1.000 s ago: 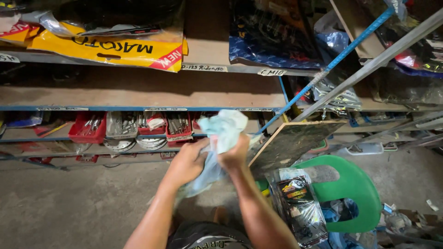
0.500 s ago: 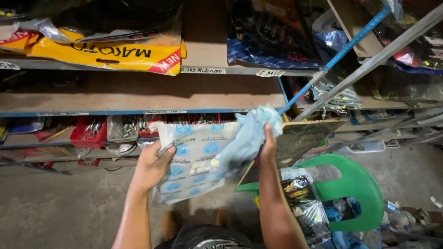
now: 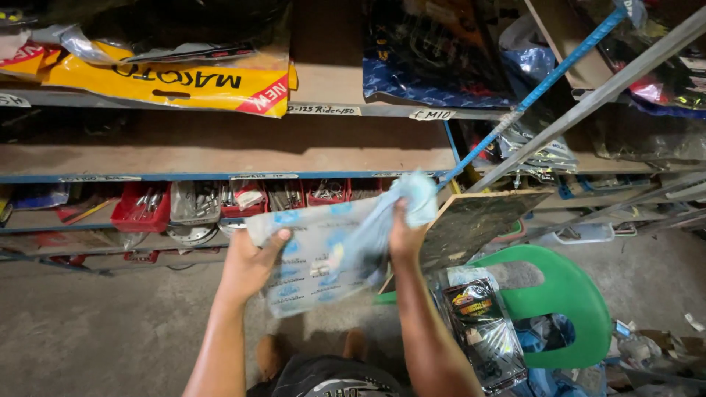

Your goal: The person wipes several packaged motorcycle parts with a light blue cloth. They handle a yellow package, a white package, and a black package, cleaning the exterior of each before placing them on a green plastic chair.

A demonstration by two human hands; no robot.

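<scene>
A thin, crinkled clear plastic bag printed with pale blue blotches (image 3: 316,257) is held spread in the air in front of the shelves, above the grey concrete floor (image 3: 88,331). The left hand (image 3: 248,266) pinches its lower left edge, fingers closed on the film with the thumb on top; the right hand (image 3: 403,234) has its fingers wrapped tight round the bunched, twisted upper right end of the bag, which puffs out soft and wrinkled above the fist. Behind the bag runs a wooden shelf with a blue-painted front edge (image 3: 220,176), dusty and worn, with small white paper label strips stuck along that edge. Below it stands a row of red plastic bins (image 3: 143,209) holding metal bolts and small parts, with round grey metal discs just beneath. On the shelf above lies a glossy yellow plastic package with a red corner patch and black lettering (image 3: 169,81), flat and creased, and right of it a dark blue printed plastic package (image 3: 434,73). Two small white handwritten tags sit on that shelf's edge. A slim blue metal rod (image 3: 544,81) and a grey metal bar (image 3: 610,92) lean diagonally at right. Just right of the right forearm a flat mottled board (image 3: 485,224) rests over a smooth green plastic chair (image 3: 566,301), with a shiny clear packet bearing a black and yellow label (image 3: 478,323) on the seat.
</scene>
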